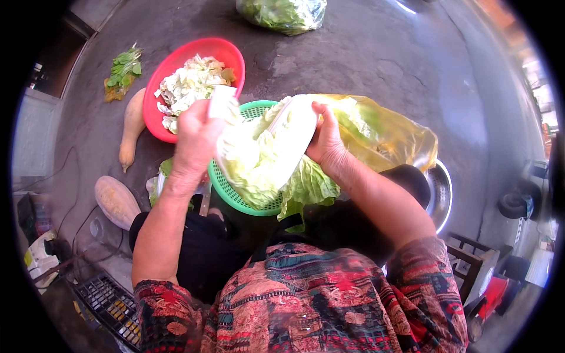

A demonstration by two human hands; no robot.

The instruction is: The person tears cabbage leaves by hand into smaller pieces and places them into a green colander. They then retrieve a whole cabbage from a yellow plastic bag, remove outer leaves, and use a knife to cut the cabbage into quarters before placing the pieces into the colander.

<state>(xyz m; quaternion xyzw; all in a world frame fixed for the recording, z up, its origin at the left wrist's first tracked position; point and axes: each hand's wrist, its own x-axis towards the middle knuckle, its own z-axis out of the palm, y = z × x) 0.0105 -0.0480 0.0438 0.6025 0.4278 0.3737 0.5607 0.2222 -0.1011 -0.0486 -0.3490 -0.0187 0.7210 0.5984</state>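
Observation:
Over a green plastic colander I have a pale napa cabbage between my hands. My left hand grips a white leaf stalk at its left side; the hand is slightly blurred. On the cabbage's right side, my right hand holds a broad white rib, its thumb uppermost. Loose green outer leaves hang over the colander's near right rim. A yellow plastic bag with cabbage leaves inside lies just beyond my right hand. Behind my left hand, a red plastic basin tilts and contains torn cabbage leaves.
Two squashes and a bunch of greens lie on the concrete floor at left. A knife is beside the colander. A metal basin stands right; a clear bag of greens sits at the far side.

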